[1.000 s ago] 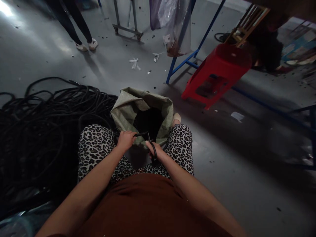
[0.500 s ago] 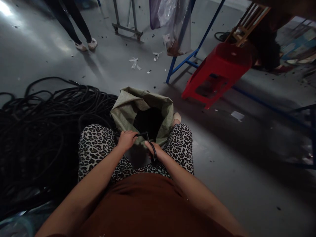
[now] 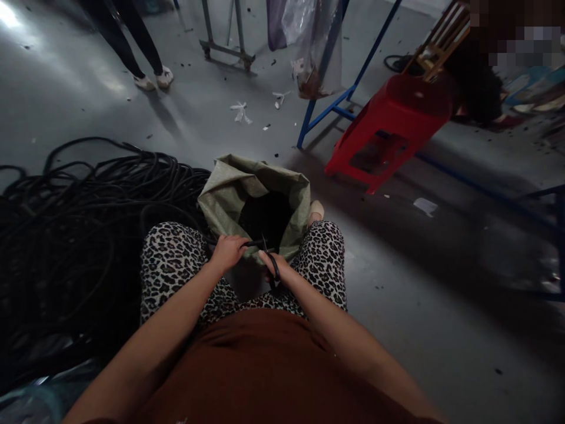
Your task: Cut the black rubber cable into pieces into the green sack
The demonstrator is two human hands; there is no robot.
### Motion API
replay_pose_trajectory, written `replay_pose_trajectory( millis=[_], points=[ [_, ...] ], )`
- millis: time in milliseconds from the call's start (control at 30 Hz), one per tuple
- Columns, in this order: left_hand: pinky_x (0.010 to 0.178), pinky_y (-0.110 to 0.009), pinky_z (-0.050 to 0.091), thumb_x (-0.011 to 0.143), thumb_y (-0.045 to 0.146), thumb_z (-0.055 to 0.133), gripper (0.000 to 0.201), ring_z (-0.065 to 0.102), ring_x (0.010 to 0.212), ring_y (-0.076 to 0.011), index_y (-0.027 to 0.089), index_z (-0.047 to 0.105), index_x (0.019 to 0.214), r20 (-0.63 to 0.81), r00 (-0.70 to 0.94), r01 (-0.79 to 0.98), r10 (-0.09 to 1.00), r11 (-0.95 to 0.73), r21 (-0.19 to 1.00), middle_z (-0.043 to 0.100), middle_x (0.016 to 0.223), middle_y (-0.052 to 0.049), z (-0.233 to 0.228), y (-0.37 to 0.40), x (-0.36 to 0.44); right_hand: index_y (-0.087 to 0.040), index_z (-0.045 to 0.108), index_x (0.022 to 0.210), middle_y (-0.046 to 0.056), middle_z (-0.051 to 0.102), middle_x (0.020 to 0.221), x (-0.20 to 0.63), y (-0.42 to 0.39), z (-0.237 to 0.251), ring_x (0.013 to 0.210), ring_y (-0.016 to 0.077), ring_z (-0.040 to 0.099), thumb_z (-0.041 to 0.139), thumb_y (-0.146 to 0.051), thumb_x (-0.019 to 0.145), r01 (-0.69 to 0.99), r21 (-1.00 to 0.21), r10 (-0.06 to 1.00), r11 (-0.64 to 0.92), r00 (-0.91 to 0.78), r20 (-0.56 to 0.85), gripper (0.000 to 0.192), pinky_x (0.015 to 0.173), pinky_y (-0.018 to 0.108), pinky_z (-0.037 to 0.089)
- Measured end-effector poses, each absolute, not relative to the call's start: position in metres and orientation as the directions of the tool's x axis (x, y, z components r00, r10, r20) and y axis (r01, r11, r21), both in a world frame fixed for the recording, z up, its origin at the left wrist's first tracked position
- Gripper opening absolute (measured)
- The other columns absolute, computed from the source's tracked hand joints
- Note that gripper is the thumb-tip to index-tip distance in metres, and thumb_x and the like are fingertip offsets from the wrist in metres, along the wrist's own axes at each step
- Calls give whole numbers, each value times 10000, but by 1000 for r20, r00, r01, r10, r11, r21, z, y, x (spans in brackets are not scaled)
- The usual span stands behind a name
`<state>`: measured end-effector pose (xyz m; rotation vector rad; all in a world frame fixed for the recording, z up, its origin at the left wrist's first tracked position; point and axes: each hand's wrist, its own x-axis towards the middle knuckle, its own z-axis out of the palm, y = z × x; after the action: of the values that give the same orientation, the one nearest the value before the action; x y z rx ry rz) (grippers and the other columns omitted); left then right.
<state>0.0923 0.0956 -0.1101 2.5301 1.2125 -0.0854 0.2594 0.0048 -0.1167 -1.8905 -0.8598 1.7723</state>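
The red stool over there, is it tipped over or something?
Yes. The red stool is tilted against the blue frame instead of standing flat, and white scraps litter the floor nearby.

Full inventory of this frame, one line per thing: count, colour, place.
sack: 1, grey-green, open, between the knees
cable pile: 1, black, floor at left
cable end: 1, black, over sack mouth
scissors: 1, black
stool: 1, red, tipped, upper right
frame: 1, blue, behind stool
plastic bag: 1, clear, hanging, top
other person's legs: 2, dark, top left
left hand: grips cable end
right hand: holds scissors
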Motion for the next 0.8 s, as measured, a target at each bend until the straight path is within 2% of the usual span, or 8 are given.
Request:
replay_pose_trajectory(
  millis=[367, 600, 800],
  points=[
    [820, -360, 356, 840, 283, 486, 265, 585, 972, -229, 246, 635, 1057, -224, 623, 778, 749, -567, 269, 674, 1012, -60, -109, 97, 93, -106, 601, 913, -14, 511, 465, 259, 7, -122, 357, 119, 514, 448, -566, 866, 111, -671, 677, -733, 25, -735, 487, 352, 200, 426],
    [838, -350, 362, 836, 282, 492, 264, 584, 972, -221, 254, 642, 1051, -230, 618, 781, 752, -552, 292, 678, 1006, -58, -110, 96, 95, -112, 592, 915, -36, 488, 413, 258, 7, -115, 291, 98, 472, 462, -523, 877, 151, -645, 658, -749, 57, -750, 433, 309, 176, 389],
    [837, -347, 369, 838, 299, 500, 262, 594, 967, -224, 249, 646, 1049, -223, 616, 782, 755, -554, 286, 687, 1005, -58, -112, 95, 97, -121, 570, 772, -47, 460, 416, 259, 6, -108, 279, 83, 458, 477, -466, 886, 232, -676, 707, -699, 88, -701, 375, 293, 161, 362]
  ],
)
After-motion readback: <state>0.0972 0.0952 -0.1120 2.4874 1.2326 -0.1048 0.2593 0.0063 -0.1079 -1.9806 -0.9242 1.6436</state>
